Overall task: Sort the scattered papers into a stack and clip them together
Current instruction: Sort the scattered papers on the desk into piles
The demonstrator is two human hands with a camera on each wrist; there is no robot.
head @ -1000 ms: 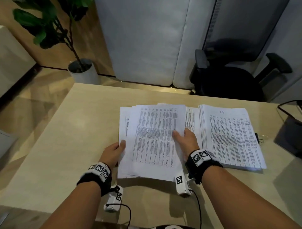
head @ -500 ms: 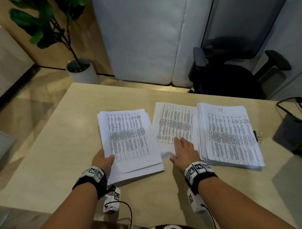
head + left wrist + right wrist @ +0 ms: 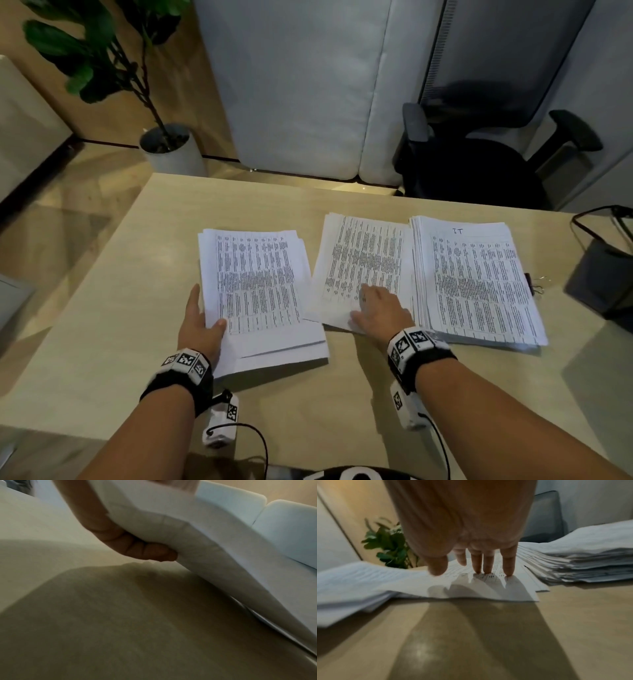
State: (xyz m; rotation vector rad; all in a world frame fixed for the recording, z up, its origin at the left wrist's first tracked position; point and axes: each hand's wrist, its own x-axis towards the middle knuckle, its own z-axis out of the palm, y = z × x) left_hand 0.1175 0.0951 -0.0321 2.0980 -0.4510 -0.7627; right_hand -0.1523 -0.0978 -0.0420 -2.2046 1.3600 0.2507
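Observation:
Three lots of printed paper lie on the wooden desk point(image 3: 113, 308). My left hand point(image 3: 202, 325) grips the left bundle point(image 3: 260, 291) at its near left corner, thumb on top. In the left wrist view its fingers point(image 3: 145, 551) curl under the raised bundle point(image 3: 188, 534). My right hand point(image 3: 380, 308) lies flat on the few middle sheets point(image 3: 363, 260), and its straight fingers point(image 3: 509, 563) press those sheets point(image 3: 488, 592). To the right sits a thick stack point(image 3: 479, 281) marked "IT", partly over the middle sheets. A small black binder clip point(image 3: 530, 281) lies beside that stack.
A dark box-like object point(image 3: 603, 274) with a black cable sits at the desk's right edge. A black office chair point(image 3: 479, 164) stands behind the desk, a potted plant point(image 3: 171, 150) on the floor at the back left. Bare desk lies left of and in front of the papers.
My left hand has carried the bundle from the middle to the left, uncovering the middle sheets. My right hand let go of it and settled flat on those sheets.

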